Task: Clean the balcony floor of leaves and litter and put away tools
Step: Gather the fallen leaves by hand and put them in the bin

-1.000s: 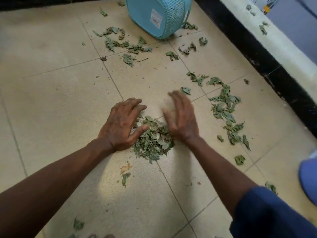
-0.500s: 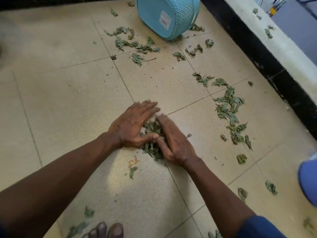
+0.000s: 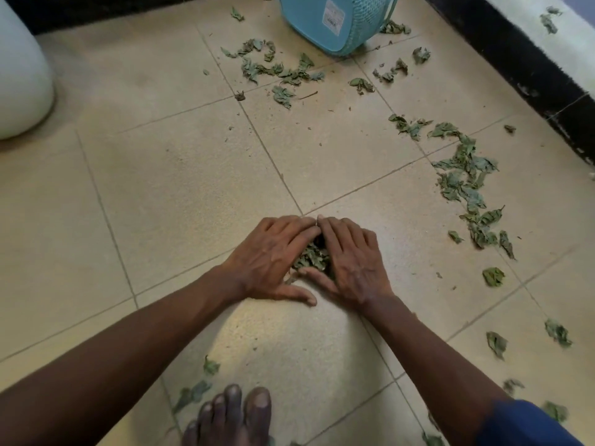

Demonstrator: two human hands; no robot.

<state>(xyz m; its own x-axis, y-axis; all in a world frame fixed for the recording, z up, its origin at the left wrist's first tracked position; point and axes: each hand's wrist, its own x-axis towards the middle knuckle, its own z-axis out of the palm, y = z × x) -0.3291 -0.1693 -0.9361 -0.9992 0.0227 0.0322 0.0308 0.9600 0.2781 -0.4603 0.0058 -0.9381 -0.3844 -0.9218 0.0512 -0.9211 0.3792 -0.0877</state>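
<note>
Both my hands are cupped round 1 small heap of leaves (image 3: 311, 259) on the tile floor (image 3: 180, 188) — my left hand (image 3: 269, 257) walls it at 9 o'clock, my right hand (image 3: 352, 263) at 3 o'clock. My fingertips touch at 12 and my thumbs nearly close the gap at 6. So the grip is a 2-handed scoop, clasping the leaves between the palms. Only a narrow green strip shows in the slot, running from 12 to 6.

As I judge it, the lift turns on the blue basket (image 3: 335, 25). It lies at about 1 o'clock from my hands, well apart, across bare tile, with a scatter of loose leaves (image 3: 278, 70) just in front of it. Its labelled base faces me and I cannot see its mouth, so the load would have to travel forward and round to the far side. My right hand is slightly the nearer one. A longer trail of leaves (image 3: 467, 185) lies at 2 o'clock, near the black skirting (image 3: 531, 69) — most of the floor is not yet done.
</note>
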